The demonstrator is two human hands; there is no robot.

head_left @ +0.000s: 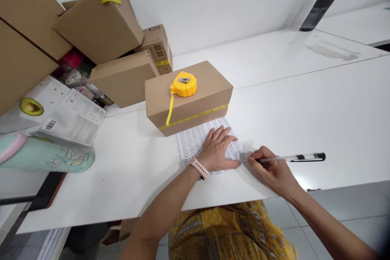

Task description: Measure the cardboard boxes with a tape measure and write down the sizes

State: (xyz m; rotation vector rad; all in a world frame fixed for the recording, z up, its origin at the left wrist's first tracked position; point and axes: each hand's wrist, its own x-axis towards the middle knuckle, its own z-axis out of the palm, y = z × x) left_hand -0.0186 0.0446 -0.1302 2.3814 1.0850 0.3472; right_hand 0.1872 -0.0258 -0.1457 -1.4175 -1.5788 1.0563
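Observation:
My left hand (218,149) lies flat and open on a printed sheet of paper (195,139), pressing it to the white table (304,122). A pink watch band circles that wrist. My right hand (269,167) is closed round a clear pen (292,157) whose tip touches the sheet's right edge. Just beyond the sheet stands a brown cardboard box (189,97) sealed with yellow tape. A yellow tape measure (183,84) rests on the box's top, its strap hanging down the front.
Several cardboard boxes (100,20) are piled at the back left. A box printed with an avocado (45,107) and a mint-green bottle (45,155) lie at the left. A dark slanted post (324,0) rises at the far right.

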